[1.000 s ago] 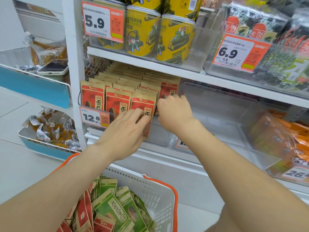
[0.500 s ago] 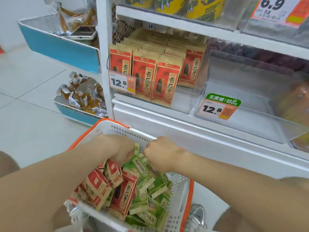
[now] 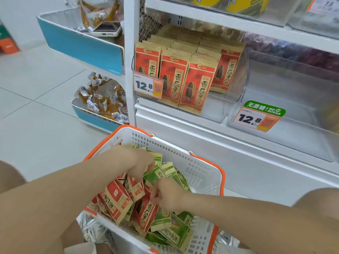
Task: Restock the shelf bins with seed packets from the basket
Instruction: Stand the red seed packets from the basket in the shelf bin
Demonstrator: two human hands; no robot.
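While both hands dig in the basket, the scene reads:
Shelf bins: red-packet bin [image 3: 216, 107] part full; neighbouring clear bin [image 3: 293, 136] bare.
Basket [image 3: 200, 169]: on the floor below the shelf, holding red seed packets [image 3: 117, 200] and green seed packets [image 3: 176, 233].
Left hand [image 3: 141, 162]: fingers curled down among packets; grip unclear.
Right hand [image 3: 168, 195]: fingers pinched on a red packet [image 3: 145, 215].

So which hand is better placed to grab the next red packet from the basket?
Probably the right hand: its fingers rest on a red packet lying on top. The left hand sits among the green packets.

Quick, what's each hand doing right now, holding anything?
Left hand: fingers curled down among the packets in the basket; a grip cannot be told.
Right hand: fingers pinched on a red packet.
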